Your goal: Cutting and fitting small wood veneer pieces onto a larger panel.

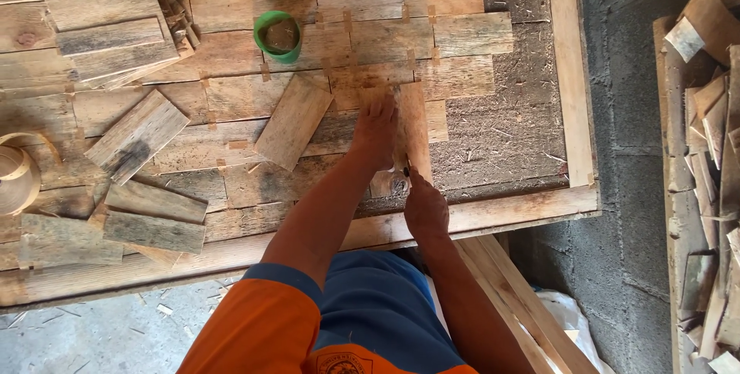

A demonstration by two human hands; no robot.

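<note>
I press my flat, open left hand (375,132) on the upright weathered plank (415,129) while my right hand (425,206) seems closed on a small tool just below; a slip could nick those fingers.

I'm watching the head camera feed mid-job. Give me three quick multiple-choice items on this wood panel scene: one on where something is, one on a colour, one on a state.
1. Where does the cup sit?
A. On the laid wood pieces toward the far side of the panel
B. On the floor by the block wall
C. In the right hand

2. What colour is the cup?
A. Red
B. Green
C. White

3. How does the left hand stand?
A. Raised clear of the panel
B. Closed around the cup
C. Pressed flat on an upright wooden piece

Answers:
1. A, the cup rests on the laid pieces of the panel, far from the hands.
2. B, its rim and wall are green.
3. C, the left hand lies flat on the wooden piece, while the right hand works at its near end.
</note>
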